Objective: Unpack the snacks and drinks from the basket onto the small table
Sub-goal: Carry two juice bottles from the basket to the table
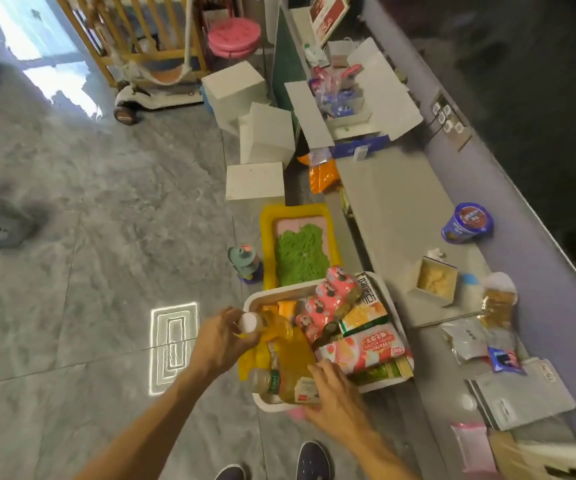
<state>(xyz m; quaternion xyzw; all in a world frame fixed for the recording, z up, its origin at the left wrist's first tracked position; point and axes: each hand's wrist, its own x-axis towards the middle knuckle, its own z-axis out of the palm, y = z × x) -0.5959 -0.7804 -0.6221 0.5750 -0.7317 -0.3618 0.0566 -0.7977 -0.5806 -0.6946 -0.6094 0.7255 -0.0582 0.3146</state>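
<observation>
Tiles of grey stone lie left of the basket, which stands on the floor with dark shoes just short of its near edge. At the basket's left rim the left hand grips the neck of an orange bottle, fingers curled round it just under the white cap. The bottle lies slanted over the basket's left half, cap toward the far left corner, base toward the near rim. A second bottle with a green label lies in the basket's near left corner, beside the first. Just beyond the basket's far rim is a yellow tray with green stuff in it. The right hand holds the orange bottle's base at the basket's near rim, thumb above the label and fingers below it. In the basket's right half lie pink cans and a pink wafer pack. Right of the basket stands the grey table, bearing an open box and, farther off, a blue tub.
</observation>
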